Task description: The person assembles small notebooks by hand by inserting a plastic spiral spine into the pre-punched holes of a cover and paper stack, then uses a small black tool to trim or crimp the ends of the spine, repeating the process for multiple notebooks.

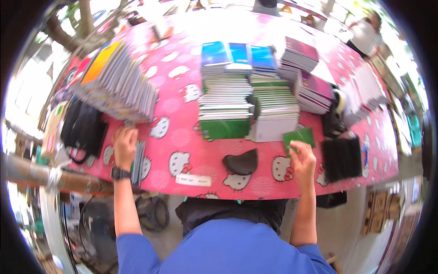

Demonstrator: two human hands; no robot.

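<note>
My right hand (303, 160) pinches a small green booklet (299, 136) by its near edge, just right of the two central stacks. Over on the left, my left hand (125, 144) has its fingers curled in; whatever they may hold is hidden. A thin row of grey booklets (138, 162) sits right beside that hand. Just beyond it leans a long row of booklets (121, 82) with a yellow-orange cover at its end. Fanned green-covered booklets (225, 129) lie mid-table, next to a similar stack with a white face (276, 129). A dark curved pad (242, 162) rests between my hands.
Blue-covered booklets (216, 54) and maroon-covered ones (315, 86) stand behind and to the right. A black bag (83, 130) is at the left edge, a tape dispenser (335, 112) and black bristly block (341, 160) at the right. A white labelled strip (194, 180) lies near the front edge. Another person (366, 35) is far right.
</note>
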